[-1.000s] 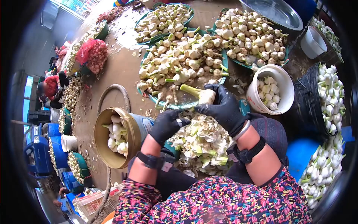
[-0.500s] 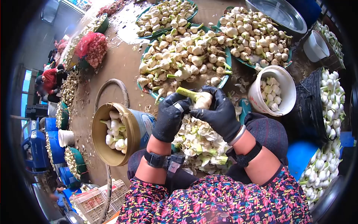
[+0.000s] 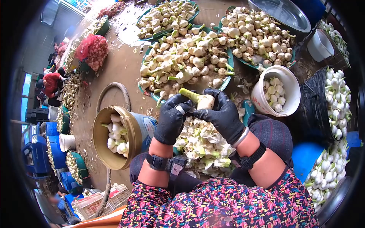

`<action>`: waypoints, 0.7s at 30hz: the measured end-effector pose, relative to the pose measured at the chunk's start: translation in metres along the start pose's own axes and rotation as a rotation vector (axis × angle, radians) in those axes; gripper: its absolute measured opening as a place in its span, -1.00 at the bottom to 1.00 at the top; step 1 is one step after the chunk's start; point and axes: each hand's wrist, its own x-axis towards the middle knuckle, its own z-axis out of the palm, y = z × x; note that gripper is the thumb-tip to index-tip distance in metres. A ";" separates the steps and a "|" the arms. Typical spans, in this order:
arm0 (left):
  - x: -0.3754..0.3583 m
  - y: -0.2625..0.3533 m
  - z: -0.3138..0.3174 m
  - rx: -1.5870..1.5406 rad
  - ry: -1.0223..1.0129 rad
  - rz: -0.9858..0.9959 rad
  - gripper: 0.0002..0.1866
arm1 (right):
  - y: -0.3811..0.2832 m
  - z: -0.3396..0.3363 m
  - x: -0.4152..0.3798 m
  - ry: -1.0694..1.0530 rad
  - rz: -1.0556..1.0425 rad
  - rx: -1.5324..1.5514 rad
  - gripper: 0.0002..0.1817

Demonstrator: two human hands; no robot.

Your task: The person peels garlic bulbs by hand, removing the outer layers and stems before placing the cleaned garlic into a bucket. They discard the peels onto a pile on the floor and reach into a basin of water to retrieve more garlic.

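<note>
In the head view, a garlic bulb (image 3: 205, 102) with a short green stem sits between my two black-gloved hands, above a heap of peeled garlic skins (image 3: 203, 142). My left hand (image 3: 172, 118) is closed at the bulb's stem side, with a pale band across a finger. Wrapped round the bulb from the other side is my right hand (image 3: 223, 116), its thumb pressed below it. Just beyond the hands lies a wide green-rimmed basin (image 3: 231, 60) of unpeeled garlic bulbs.
A tan-rimmed bucket (image 3: 98, 152) of cleaned garlic stands left, a white bucket (image 3: 258, 99) right. A black basket (image 3: 310, 102) of white bulbs is farther right. A hose (image 3: 125, 93) loops across the wet floor. Another person in red (image 3: 51, 84) sits far left.
The hands and garlic bulb stay almost in place, the bulb turned slightly. The whole view has shifted a little, and an orange edge now shows at the bottom left.
</note>
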 end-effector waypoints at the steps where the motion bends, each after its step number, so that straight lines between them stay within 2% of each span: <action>1: 0.000 0.002 0.000 -0.023 -0.003 -0.015 -0.76 | 0.000 0.000 0.000 0.000 0.027 0.000 -0.23; 2: 0.002 -0.003 -0.005 -0.023 -0.003 -0.016 -0.76 | 0.000 0.000 0.000 0.000 0.028 0.001 -0.23; 4: 0.009 -0.009 -0.014 1.004 -0.020 0.700 -0.77 | 0.000 0.000 0.001 0.003 -0.012 0.042 -0.25; 8: 0.006 -0.001 -0.005 0.817 -0.021 0.609 -0.76 | 0.006 0.001 0.001 0.009 -0.131 -0.085 -0.29; 10: 0.002 -0.006 -0.004 0.518 -0.079 0.240 -0.72 | 0.002 0.000 0.001 0.020 0.029 0.030 -0.32; 11: 0.002 -0.005 -0.004 0.517 -0.079 0.241 -0.72 | -0.001 -0.001 0.000 0.021 0.028 0.029 -0.32; 13: 0.003 -0.002 -0.008 0.656 -0.084 0.451 -0.64 | -0.006 -0.004 -0.001 -0.010 0.142 0.141 -0.44; 14: 0.006 -0.005 -0.013 0.770 -0.091 0.617 -0.61 | -0.006 -0.003 0.000 -0.011 0.142 0.141 -0.44; 16: 0.006 -0.006 -0.012 0.757 -0.047 0.609 -0.60 | -0.005 -0.003 0.001 0.021 0.123 0.175 -0.32; 17: 0.005 -0.006 -0.011 0.741 -0.004 0.601 -0.58 | -0.005 -0.002 0.000 0.021 0.123 0.175 -0.32; 21: 0.006 -0.007 -0.011 0.810 -0.053 0.611 -0.63 | -0.003 0.002 -0.001 0.024 -0.024 0.054 -0.31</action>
